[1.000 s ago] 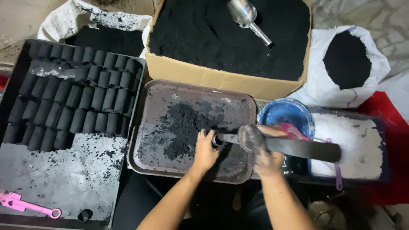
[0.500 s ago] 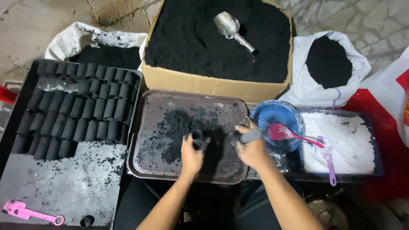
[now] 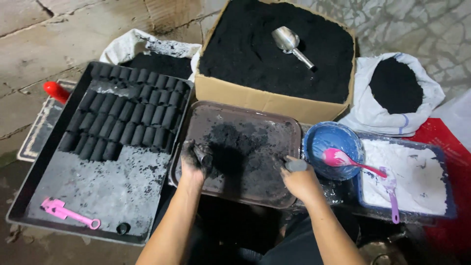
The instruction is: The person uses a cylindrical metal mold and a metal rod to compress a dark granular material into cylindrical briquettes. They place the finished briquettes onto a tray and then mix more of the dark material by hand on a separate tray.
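Here, both my hands sit at the brown tray's (image 3: 274, 122) near edge, centre frame.
My left hand (image 3: 195, 161) is clenched round a small black piece, mostly hidden by sooty fingers; my right hand (image 3: 299, 179) grips a grey tool (image 3: 295, 165), only its stub showing.

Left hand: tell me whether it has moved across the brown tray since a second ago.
Yes. The left hand has gone leftward, from near the middle of the brown tray to its left rim, beside the large black tray.
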